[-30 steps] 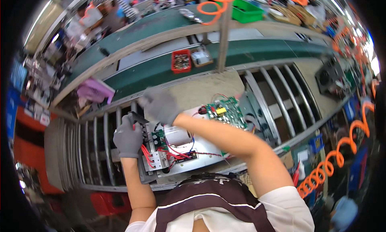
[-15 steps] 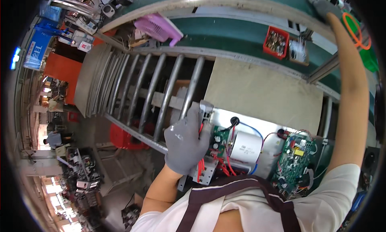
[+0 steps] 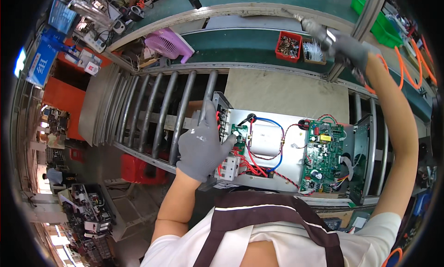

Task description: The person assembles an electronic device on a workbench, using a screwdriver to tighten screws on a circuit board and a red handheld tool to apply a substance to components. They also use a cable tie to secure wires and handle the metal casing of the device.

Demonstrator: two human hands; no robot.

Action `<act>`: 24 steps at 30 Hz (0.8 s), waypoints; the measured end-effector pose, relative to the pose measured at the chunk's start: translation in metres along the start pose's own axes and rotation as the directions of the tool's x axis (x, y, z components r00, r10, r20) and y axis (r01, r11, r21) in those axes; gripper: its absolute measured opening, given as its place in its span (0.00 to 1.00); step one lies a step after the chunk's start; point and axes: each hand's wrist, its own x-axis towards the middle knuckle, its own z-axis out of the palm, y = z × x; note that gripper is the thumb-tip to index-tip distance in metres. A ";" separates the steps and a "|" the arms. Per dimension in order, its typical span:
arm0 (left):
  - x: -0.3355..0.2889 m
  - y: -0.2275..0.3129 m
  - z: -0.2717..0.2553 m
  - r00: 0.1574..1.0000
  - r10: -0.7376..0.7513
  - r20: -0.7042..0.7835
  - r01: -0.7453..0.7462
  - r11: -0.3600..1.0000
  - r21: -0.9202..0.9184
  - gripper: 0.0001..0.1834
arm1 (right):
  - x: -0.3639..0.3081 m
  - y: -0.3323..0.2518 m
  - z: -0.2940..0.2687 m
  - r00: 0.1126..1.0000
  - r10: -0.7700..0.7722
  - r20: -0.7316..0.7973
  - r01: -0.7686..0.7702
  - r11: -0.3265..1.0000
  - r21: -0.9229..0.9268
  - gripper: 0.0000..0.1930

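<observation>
In front of me lies a metal chassis [image 3: 292, 158] with a white cylindrical capacitor [image 3: 265, 141], red and blue wires, and a large green circuit board [image 3: 323, 158] on its right. My left hand [image 3: 200, 149], in a grey glove, grips the chassis's left end panel, thumb stretched toward a small green board [image 3: 239, 133]. Below that thumb is a grey terminal block [image 3: 228, 168]. My gloved right hand [image 3: 349, 49] is raised at the upper right, closed around a power screwdriver [image 3: 319, 33]. Its tip points up and left, apart from the chassis.
A roller conveyor [image 3: 159, 114] runs left, with a flat board [image 3: 286, 92] behind the chassis. On the green shelf stand a red bin [image 3: 288, 46] of small metal parts, a box [image 3: 313, 52] and a pink fan [image 3: 169, 44]. Orange coiled hose [image 3: 418, 65] hangs at right.
My right hand has come down and left from the rack, the screwdriver now plainly visible in it. The view has shifted, showing more of the chassis; my left hand stays at its left end.
</observation>
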 end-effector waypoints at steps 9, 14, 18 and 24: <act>0.007 -0.006 0.011 0.990 -0.133 0.041 0.132 0.991 0.031 0.25 | -0.109 -0.031 0.112 0.887 -0.331 0.323 0.446 0.798 -0.405 0.28; 0.012 -0.005 0.015 0.990 -0.142 0.009 0.141 0.989 0.052 0.21 | -0.125 -0.032 0.148 0.901 -0.203 0.384 0.406 0.709 -0.576 0.28; 0.014 0.000 0.011 0.980 -0.192 0.047 0.187 0.978 0.095 0.21 | -0.124 -0.030 0.156 0.897 -0.211 0.389 0.418 0.689 -0.592 0.27; 0.010 -0.002 0.013 0.990 -0.140 0.025 0.138 0.988 0.064 0.23 | -0.118 -0.025 0.161 0.882 -0.278 0.380 0.465 0.640 -0.612 0.27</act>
